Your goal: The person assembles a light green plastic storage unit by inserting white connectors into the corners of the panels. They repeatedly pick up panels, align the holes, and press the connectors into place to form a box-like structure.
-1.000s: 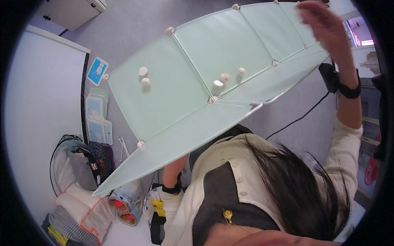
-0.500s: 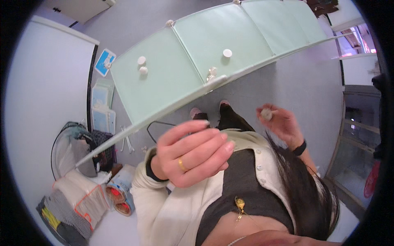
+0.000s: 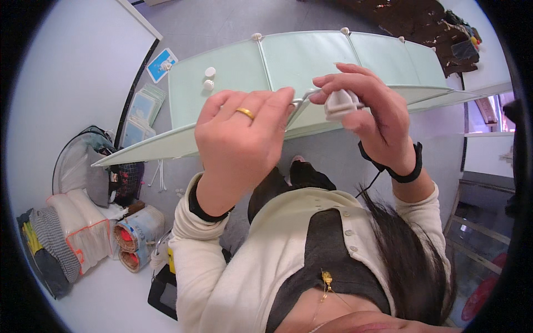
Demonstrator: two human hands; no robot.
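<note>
My left hand (image 3: 239,147), with a gold ring, is closed on the near edge of the pale green panels (image 3: 222,119), where two panels meet at a wire frame. Between the thumb and fingers of my right hand (image 3: 383,108) is a white plastic connector (image 3: 340,105), held beside that corner. Whether the connector touches the wire edge I cannot tell. Two loose white connectors, one a round disc (image 3: 210,72) and the other a knob (image 3: 209,85), lie on the left panel. Similar connectors (image 3: 345,31) sit along the far edge.
Spare panels (image 3: 145,105) lie on the floor at the left. Bagged bedding (image 3: 89,227), a blue-and-white package (image 3: 137,233) and a dark mesh basket (image 3: 129,180) stand below them. A brown wooden piece (image 3: 416,28) is at the back right, a glass-fronted cabinet (image 3: 480,238) at the right.
My left hand has moved up and closed on the panel edge. My right hand has brought its connector up and leftward to that edge. The whole view has shifted.
</note>
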